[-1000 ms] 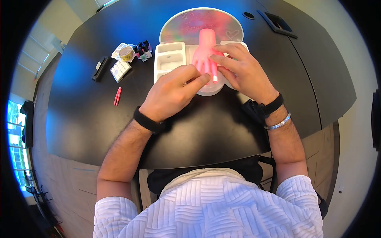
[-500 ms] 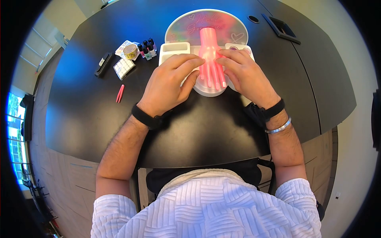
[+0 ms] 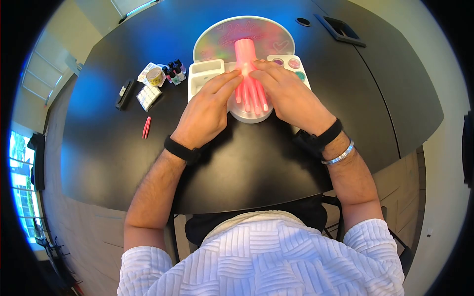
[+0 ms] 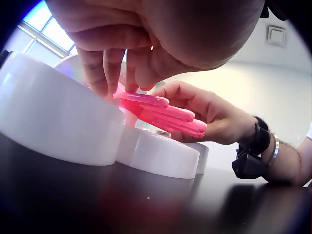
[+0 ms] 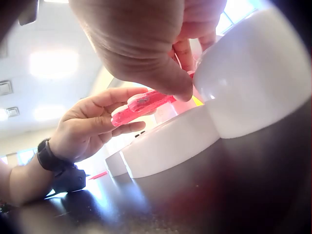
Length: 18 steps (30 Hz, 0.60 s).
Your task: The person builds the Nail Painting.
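Observation:
A pink practice hand [image 3: 245, 52] lies palm down over a white stand with a round base [image 3: 251, 118], its fingers pointing toward the person. My left hand [image 3: 206, 104] holds its left side, fingertips near the knuckles. On the opposite side my right hand [image 3: 295, 101] grips it, with the fingers laid over its back and the thumb low along its edge in the right wrist view. The pink fingers [image 4: 181, 125] stick out between both hands in the left wrist view, raised above the white base. One pink fingertip bears a white nail [image 3: 265, 107].
Behind stands a rounded mirror-like panel [image 3: 212, 48]. A compartment tray [image 3: 206, 65] is at left; small coloured pots [image 3: 294, 63] sit at right. Farther left lie pink tweezers [image 3: 146, 128], a white box [image 3: 148, 97], a tape roll [image 3: 155, 76], polish bottles [image 3: 176, 72] and a black tool [image 3: 125, 94].
The left hand has moved from the practice hand's fingertips back to its left side by the knuckles. The right hand stays on the right side, its fingers now flatter over the back.

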{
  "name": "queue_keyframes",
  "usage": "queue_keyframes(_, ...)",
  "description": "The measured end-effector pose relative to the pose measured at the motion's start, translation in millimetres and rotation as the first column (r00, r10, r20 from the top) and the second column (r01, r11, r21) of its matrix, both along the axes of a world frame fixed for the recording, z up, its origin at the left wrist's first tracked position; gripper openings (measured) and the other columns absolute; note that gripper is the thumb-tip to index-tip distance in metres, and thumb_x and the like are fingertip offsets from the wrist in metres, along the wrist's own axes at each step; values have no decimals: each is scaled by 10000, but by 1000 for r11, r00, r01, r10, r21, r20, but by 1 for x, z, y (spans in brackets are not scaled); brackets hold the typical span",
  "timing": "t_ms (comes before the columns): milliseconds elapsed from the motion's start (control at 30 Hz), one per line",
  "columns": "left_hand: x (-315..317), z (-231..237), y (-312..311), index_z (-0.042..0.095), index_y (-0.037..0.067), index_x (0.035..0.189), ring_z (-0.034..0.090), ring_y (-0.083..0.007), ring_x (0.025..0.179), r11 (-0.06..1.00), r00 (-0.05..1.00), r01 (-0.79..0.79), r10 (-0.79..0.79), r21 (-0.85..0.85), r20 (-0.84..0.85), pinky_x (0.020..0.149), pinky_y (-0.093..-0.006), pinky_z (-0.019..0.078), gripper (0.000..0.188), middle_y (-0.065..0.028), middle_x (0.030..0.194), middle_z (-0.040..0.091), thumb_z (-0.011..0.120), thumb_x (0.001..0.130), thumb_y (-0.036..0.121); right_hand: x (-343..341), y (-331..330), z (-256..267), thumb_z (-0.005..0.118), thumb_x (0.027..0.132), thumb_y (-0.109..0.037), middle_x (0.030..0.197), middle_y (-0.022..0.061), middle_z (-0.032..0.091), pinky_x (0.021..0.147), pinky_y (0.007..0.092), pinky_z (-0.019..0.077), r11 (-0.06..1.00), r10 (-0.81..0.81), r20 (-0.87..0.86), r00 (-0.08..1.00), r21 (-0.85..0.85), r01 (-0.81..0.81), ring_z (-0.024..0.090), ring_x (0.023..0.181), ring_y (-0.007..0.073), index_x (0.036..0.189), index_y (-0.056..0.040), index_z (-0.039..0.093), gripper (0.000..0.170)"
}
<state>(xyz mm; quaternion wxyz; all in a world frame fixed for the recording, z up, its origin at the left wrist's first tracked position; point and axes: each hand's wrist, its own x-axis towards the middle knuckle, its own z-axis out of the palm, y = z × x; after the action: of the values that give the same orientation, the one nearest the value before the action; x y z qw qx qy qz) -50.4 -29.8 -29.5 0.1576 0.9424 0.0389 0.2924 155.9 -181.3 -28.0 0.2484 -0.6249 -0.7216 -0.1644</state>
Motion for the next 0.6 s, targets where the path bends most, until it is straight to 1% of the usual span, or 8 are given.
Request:
queue_keyframes(67,0,4,-1,627,47,1493,599,-414,1404,997,999,-15,12,-81,-38,1156,-454,511,563,-180,1551,624,551,960,-119,-1,0,0,632,930,-11,1483,180,620,1143,471,511,1000,4,-2,1000,5,-4,566,1434,369,1405,-6,623,475)
queue_keyframes(200,8,6,1,656,39,1459,622,-415,1374,998,999,-25,24,-62,-26,1137,-452,519,554,-183,1523,641,535,948,-135,-2,1,-2,637,951,-63,1456,171,635,1131,465,518,999,-24,37,999,34,23,575,1420,354,1420,-15,622,471)
queue_keyframes(267,13,10,5,687,31,1416,653,-415,1325,996,997,-35,29,-86,-77,1109,-454,533,536,-186,1476,667,521,938,-143,-6,-1,-2,636,962,-76,1432,160,648,1127,462,519,997,-75,78,994,3,75,579,1409,348,1418,-21,625,459)
queue_keyframes(300,14,15,3,718,19,1364,692,-412,1259,995,997,-39,33,-87,-73,1082,-452,549,511,-185,1409,702,517,923,-142,-7,-2,-2,652,958,-70,1430,159,652,1132,466,514,997,-82,72,994,-4,83,578,1413,356,1413,-24,627,458)
queue_keyframes(433,16,27,12,748,11,1305,710,-414,1203,999,994,-6,2,-41,-108,1042,-460,568,481,-184,1342,738,526,906,-137,-6,-5,1,666,948,-57,1424,161,657,1139,469,508,995,-99,85,991,-12,101,579,1416,354,1409,-26,628,464)
queue_keyframes(500,23,34,13,779,0,1210,725,-420,1130,999,996,21,-19,26,-88,989,-473,581,427,-186,1252,768,527,892,-133,-4,-5,3,680,933,-48,1423,162,658,1142,475,505,996,-87,70,994,-30,90,581,1412,355,1400,-26,632,470)
queue_keyframes(533,26,38,12,779,0,1210,725,-420,1130,1000,996,13,-11,26,-88,989,-473,581,427,-186,1252,768,527,892,-133,-3,-5,3,680,933,-48,1423,162,658,1142,475,505,996,-80,71,994,-30,82,581,1412,355,1400,-26,632,470)
queue_keyframes(600,32,45,10,791,-3,1141,725,-426,1075,999,990,26,-22,34,-137,945,-488,581,381,-187,1188,778,531,887,-120,-1,-5,2,674,934,-42,1410,159,661,1137,475,507,998,-60,43,997,-10,61,583,1405,354,1386,-23,637,453)
